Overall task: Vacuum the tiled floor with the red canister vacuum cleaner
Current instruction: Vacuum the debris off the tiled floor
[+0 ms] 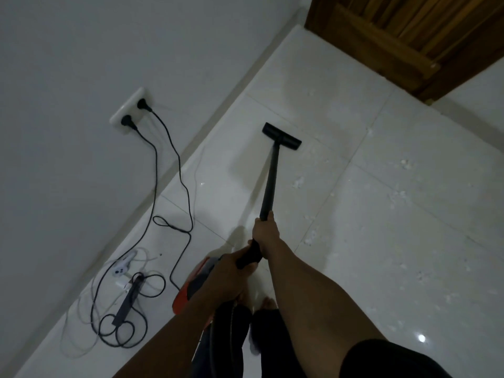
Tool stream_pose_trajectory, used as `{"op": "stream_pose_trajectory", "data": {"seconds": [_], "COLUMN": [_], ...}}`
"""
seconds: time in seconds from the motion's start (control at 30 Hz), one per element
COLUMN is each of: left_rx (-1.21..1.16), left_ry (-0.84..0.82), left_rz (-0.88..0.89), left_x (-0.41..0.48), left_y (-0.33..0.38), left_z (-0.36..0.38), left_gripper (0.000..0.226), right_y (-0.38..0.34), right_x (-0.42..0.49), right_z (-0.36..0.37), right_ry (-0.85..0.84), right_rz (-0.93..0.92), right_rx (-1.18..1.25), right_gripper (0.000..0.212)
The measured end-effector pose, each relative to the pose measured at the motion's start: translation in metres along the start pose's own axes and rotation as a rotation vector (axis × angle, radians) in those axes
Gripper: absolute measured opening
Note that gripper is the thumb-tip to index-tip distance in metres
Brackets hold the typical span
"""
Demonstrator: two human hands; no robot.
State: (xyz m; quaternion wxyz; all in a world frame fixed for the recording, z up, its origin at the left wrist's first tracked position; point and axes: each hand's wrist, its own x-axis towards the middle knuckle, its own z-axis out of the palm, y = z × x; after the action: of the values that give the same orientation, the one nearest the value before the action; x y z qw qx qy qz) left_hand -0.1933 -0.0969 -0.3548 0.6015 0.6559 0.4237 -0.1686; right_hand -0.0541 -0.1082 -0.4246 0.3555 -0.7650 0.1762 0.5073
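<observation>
Red vacuum (182, 291) beside loose cables (156, 170), crumbs (298, 182) ahead

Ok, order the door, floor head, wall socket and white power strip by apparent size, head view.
1. door
2. floor head and wall socket: about alike, unranked
3. white power strip

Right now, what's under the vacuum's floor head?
White tiled floor; the floor head sits on it. Anything directly beneath is covered; white scraps lie to its right.
</observation>
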Motion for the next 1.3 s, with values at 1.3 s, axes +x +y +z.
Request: {"op": "stream_pose_trajectory", "data": {"seconds": [1.3], "left_rx": [0.143], "left_ry": [-0.1], "left_rz": [0.009], "left_x": [0.377], "left_y": [0.289], "left_z": [-0.101], "left_gripper": [0.05], "right_y": [-0.387], "right_x": [0.26], "right_z": [-0.078], "right_ry": [0.122], "right_rz": [-0.003], "right_rx": [0.008], "right_gripper": [0.064]}}
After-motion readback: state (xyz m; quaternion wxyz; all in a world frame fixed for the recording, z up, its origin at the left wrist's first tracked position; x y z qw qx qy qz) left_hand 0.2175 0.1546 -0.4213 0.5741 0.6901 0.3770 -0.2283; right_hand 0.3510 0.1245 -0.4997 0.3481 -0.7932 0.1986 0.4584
